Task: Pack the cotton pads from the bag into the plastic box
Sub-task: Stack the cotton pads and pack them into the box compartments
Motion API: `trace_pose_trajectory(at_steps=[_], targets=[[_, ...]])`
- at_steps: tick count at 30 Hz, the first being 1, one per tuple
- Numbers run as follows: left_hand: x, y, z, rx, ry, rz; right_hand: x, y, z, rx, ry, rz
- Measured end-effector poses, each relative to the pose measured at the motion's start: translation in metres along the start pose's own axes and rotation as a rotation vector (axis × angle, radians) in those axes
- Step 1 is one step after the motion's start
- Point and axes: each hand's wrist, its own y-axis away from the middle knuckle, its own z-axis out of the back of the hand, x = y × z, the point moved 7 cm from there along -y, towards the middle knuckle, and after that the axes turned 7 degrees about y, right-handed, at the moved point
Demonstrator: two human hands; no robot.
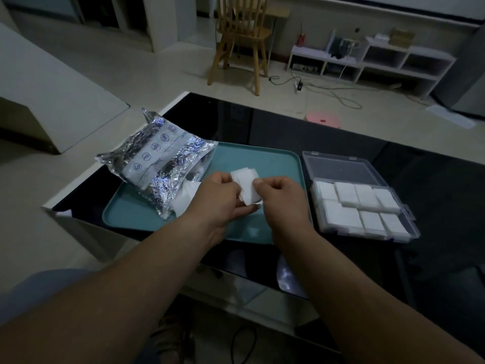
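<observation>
Both the left hand (223, 195) and the right hand (282, 197) pinch a small stack of cotton pads (246, 185) above the teal tray (278, 164). The silver bag (157, 166) lies at the tray's left. To the right, the open plastic box (364, 206) holds rows of pads.

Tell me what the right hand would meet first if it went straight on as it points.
Likely the left hand, which holds the same cotton pads that the right hand pinches. Past it lies the foil bag; depth is unclear.

white pads (246, 185), teal tray (265, 158), silver bag (157, 158).
</observation>
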Motion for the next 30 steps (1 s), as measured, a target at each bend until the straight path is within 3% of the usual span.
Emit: trace_pose_trajectory(at_steps=[4,10,13,17,19,22,25,30], targets=[[0.001,0.000,-0.005,0.049,0.048,0.027,0.001,0.000,-0.003,-0.054,0.062,0.025],[-0.002,-0.005,0.004,0.048,0.069,0.067,0.008,0.007,0.002,0.113,0.146,0.101],[0.001,-0.004,0.001,0.089,0.083,0.099,0.015,0.011,0.008,0.104,0.359,0.219],[0.003,0.001,-0.009,0.237,-0.121,-0.013,0.033,0.017,0.016,0.010,0.483,0.374],[0.005,0.002,-0.014,0.283,-0.133,-0.008,0.040,0.023,0.010,0.071,0.549,0.463],[0.007,-0.006,-0.008,0.228,0.079,0.152,0.044,0.030,0.002,0.225,0.567,0.541],[0.005,-0.005,-0.011,0.374,0.254,0.332,0.045,0.032,0.000,0.358,0.549,0.557],[0.012,-0.008,-0.013,0.486,0.176,0.351,0.050,0.030,-0.006,0.370,0.577,0.636]])
